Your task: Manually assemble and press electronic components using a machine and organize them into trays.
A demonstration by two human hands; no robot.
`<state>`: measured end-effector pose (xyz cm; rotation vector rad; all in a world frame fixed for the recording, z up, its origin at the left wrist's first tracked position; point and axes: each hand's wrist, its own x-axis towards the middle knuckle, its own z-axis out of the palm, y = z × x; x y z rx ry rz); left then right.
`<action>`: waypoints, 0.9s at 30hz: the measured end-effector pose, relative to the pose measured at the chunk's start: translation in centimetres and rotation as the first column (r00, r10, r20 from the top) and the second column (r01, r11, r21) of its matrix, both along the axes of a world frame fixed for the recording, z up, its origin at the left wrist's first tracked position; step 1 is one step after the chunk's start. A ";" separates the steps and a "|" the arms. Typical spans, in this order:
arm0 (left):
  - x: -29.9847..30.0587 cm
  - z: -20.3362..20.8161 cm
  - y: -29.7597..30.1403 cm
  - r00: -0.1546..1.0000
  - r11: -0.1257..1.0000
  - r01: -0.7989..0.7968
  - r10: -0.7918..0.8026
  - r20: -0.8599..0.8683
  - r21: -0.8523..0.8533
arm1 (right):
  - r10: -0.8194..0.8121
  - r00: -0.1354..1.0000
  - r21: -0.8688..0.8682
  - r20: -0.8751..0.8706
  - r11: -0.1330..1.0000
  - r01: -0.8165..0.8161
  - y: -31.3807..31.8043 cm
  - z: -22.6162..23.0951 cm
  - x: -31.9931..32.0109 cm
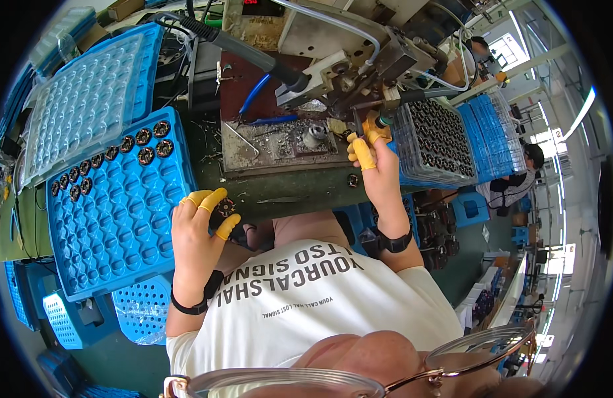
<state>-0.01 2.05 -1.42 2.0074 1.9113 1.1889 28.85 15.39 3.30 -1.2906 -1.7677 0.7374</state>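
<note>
Your left hand (198, 223) curls part-closed, yellow-capped fingertips pinching a round wound core (225, 208) just beside the blue tray (124, 199); the core looks small, light and stiff, its windings probably easy to nick, so favour the outer rim; your right hand (378, 166) bends its fingers near the metal machine (394, 61), and whether they grip anything cannot be told.
</note>
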 end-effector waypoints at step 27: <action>0.2 0.3 0.1 0.999 1.000 0.011 -0.011 -0.032 0.005 | -0.067 0.974 0.265 0.216 0.964 0.008 0.7 -1.7 0.4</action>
